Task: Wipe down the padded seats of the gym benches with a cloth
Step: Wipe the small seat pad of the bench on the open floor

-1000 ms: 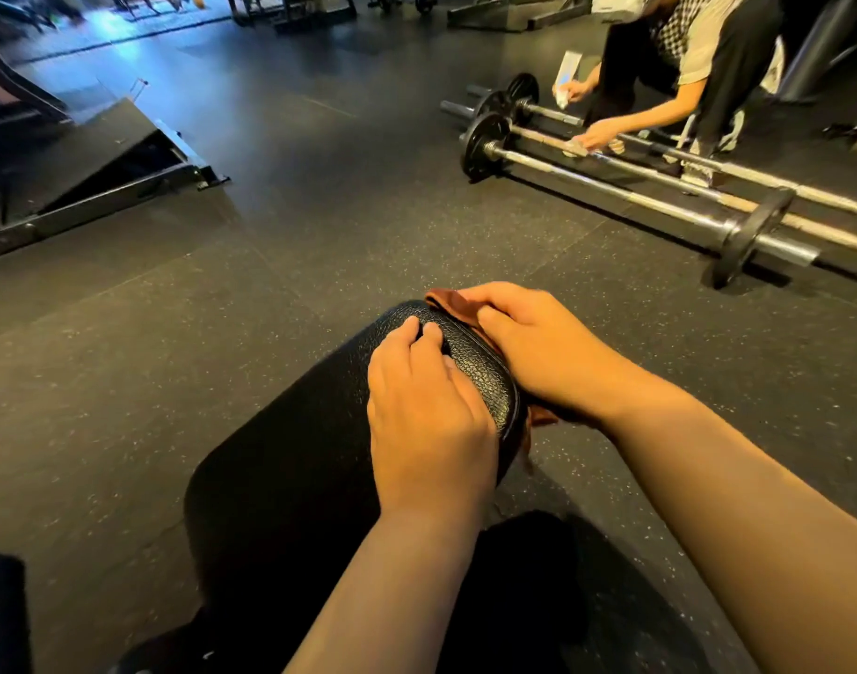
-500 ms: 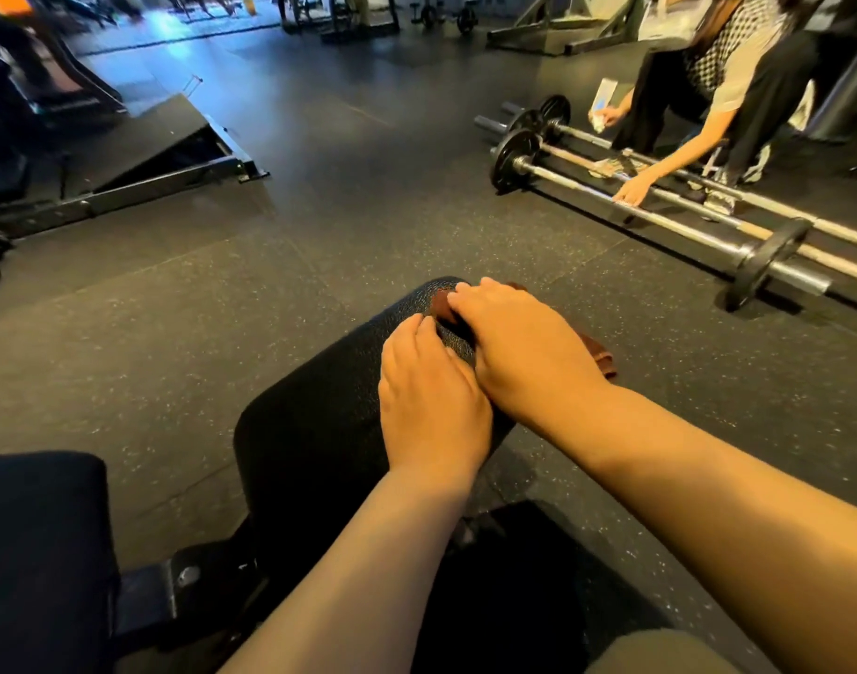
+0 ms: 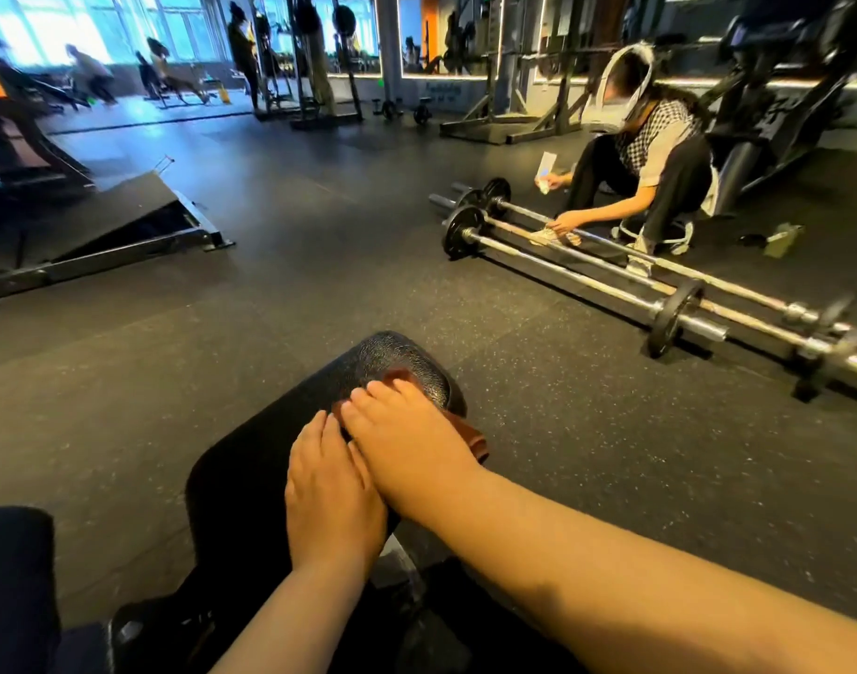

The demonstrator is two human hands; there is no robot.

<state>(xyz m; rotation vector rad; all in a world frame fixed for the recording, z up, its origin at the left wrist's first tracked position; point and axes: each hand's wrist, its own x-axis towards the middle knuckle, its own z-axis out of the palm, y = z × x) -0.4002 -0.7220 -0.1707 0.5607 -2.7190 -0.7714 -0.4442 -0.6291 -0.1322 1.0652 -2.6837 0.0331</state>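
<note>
Your right hand (image 3: 407, 440) has slid cloth (image 3: 472, 437) from pad's far rim onto top of bench seat (image 3: 397, 355), fingers flat, pressing. Left hand (image 3: 332, 493) flat beside it, steadying. Rim done; top surface next.

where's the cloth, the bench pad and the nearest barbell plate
cloth (image 3: 472, 437): head view, on the brown fold showing right of the right hand.
bench pad (image 3: 397, 355): head view, on the bare, shiny far end of the black pad.
nearest barbell plate (image 3: 672, 318): head view, on the dark disc's face.

Brown cloth (image 3: 470, 432) lies flattened on the black padded seat's (image 3: 251, 459) far end.
</note>
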